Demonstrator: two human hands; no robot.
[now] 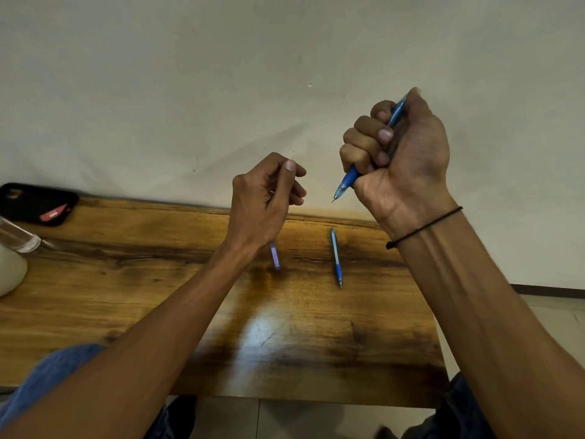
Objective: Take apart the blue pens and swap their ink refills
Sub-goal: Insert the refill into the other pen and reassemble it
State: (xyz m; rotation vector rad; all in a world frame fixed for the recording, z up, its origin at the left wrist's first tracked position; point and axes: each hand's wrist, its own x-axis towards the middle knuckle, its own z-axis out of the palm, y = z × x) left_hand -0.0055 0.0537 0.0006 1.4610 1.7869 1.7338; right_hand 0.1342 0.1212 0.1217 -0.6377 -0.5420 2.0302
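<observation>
Second blue pen (336,259) lies on the wooden table (158,280), a pale purple piece (275,256) beside it half hidden by your wrist. Your left hand (264,198) is loosely curled, contents unclear. Your right hand (400,156) fists a blue pen (348,179), tip down. Black phone case (36,202) far left, label unreadable.

Not much to read here, honestly. The only thing that looks like lettering is on the black phone case (36,202) at the far left of the frame, lying on the tabletop (158,280): it has a small red tag (53,213) with a few pale characters on it, but they're too tiny and blurry to make out. Nothing else carries any legible text.
</observation>
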